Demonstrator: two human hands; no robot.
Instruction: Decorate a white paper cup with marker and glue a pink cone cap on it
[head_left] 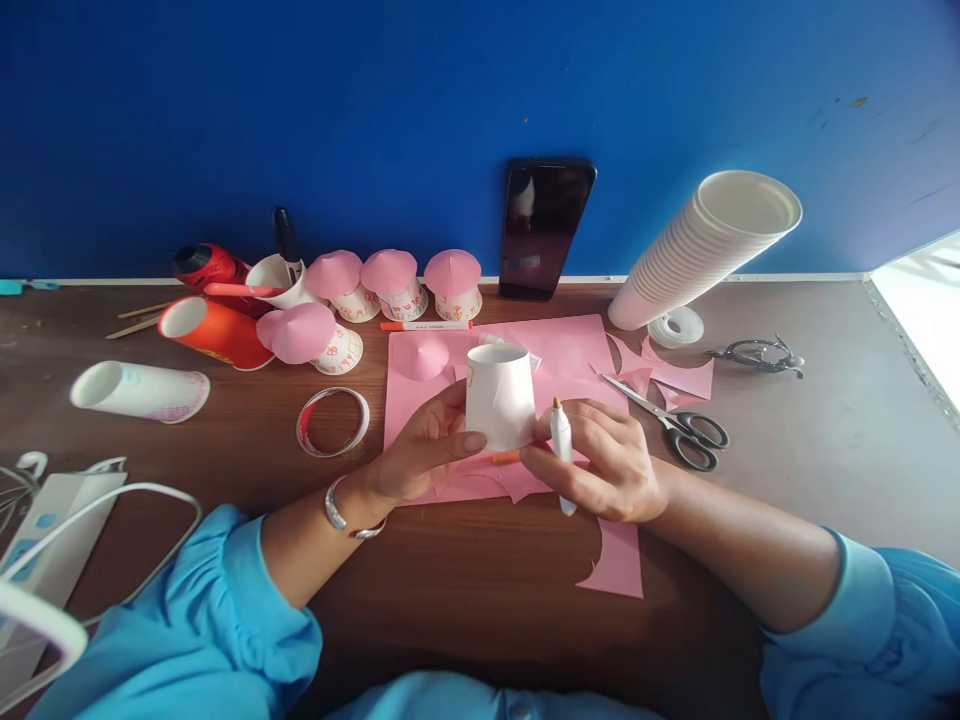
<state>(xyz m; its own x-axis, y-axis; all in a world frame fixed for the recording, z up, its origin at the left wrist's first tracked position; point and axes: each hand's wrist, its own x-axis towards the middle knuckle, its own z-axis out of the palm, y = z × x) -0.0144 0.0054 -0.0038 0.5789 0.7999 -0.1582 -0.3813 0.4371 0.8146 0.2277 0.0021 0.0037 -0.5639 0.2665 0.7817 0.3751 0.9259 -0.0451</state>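
Observation:
Upside down over the pink paper, a white paper cup (501, 400) is held up in front of me, with a small drawn mark at its left edge. My left hand (420, 450) grips it from the left, thumb across its lower front. In my right hand (607, 455) is a white marker (561, 450), its brownish tip uncapped and pointing up. The right fingertips also touch the cup's lower right rim. Beneath both hands lie pink paper sheets (577, 345), with a pink paper cone (421, 356) on them.
Cups with pink cone tops (389, 275) stand at the back. A leaning cup stack (701, 250), scissors (686, 435), tape roll (332, 422), orange marker (426, 326) and phone (547, 230) surround the paper. A white cup (142, 391) lies left; a white cable (161, 489) crosses the left edge.

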